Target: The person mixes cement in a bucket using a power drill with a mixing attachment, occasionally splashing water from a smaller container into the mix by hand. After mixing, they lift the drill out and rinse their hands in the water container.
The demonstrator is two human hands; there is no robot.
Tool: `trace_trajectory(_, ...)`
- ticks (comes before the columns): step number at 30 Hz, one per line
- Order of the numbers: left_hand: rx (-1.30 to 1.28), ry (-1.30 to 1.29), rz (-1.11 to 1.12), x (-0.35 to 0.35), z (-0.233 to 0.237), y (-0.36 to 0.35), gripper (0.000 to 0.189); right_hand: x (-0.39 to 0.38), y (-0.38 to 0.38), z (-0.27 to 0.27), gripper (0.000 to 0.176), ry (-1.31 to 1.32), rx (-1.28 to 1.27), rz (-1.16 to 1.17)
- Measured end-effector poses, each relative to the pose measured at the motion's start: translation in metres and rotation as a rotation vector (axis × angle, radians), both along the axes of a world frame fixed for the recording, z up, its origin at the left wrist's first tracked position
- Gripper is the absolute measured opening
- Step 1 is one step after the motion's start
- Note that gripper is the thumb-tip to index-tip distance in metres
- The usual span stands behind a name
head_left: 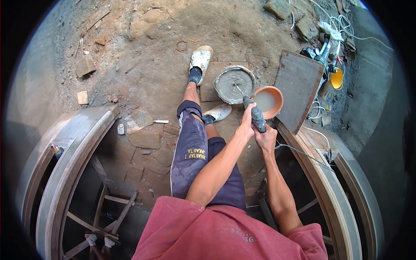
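Note:
My left hand (247, 118) is closed around the front of a dark grey power drill (256, 116). Behind it, my right hand (265, 137) grips the drill's rear end. From the drill a thin mixing rod (238, 89) runs down into wet grey mortar (232, 83). That mortar fills a grey-smeared bucket (215, 89) in front of my feet. Right beside it stands an orange bucket (279, 100) holding cloudy water (264, 100). The drill's lower body and part of my right hand's fingers are hidden.
A wooden board (299, 82) lies right of the buckets. Beyond it are tools, a yellow container (336, 79) and tangled white cable (344, 24). A cord (299, 152) trails right across a wooden frame (333, 195). At lower left, another person's gloved hands (91, 239) touch crossed wooden pieces (108, 225).

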State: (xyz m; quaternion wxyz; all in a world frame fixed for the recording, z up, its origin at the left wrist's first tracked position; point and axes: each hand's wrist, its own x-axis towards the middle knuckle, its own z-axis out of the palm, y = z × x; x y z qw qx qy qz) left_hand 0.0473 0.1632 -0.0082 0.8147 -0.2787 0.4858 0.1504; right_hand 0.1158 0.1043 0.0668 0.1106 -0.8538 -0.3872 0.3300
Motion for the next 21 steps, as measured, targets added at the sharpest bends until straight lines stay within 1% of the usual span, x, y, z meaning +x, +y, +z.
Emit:
trace_trajectory(6,-0.005,-0.021,0.005,-0.0010,-0.0036,-0.0009,0.035,-0.0010,0.0000,-0.0012,0.039,0.001,0.013,-0.004)
trace_trajectory(10,0.002,-0.020,0.006,-0.0012,-0.0023,-0.0006,0.036,-0.0008,0.0020,0.0015,0.038,-0.004,-0.023,-0.002)
trace_trajectory(13,-0.006,0.012,0.007,0.0025,-0.0068,-0.0010,0.036,0.0024,0.0005,-0.0013,0.038,-0.003,-0.017,0.000)
trace_trajectory(17,-0.011,-0.014,0.026,0.0018,-0.0061,-0.0020,0.036,0.0016,0.0058,0.0035,0.040,-0.009,-0.055,0.020)
trace_trajectory(21,0.004,-0.021,0.056,0.0033,-0.0094,-0.0038,0.036,0.0018,0.0064,0.0032,0.040,-0.003,-0.031,0.036)
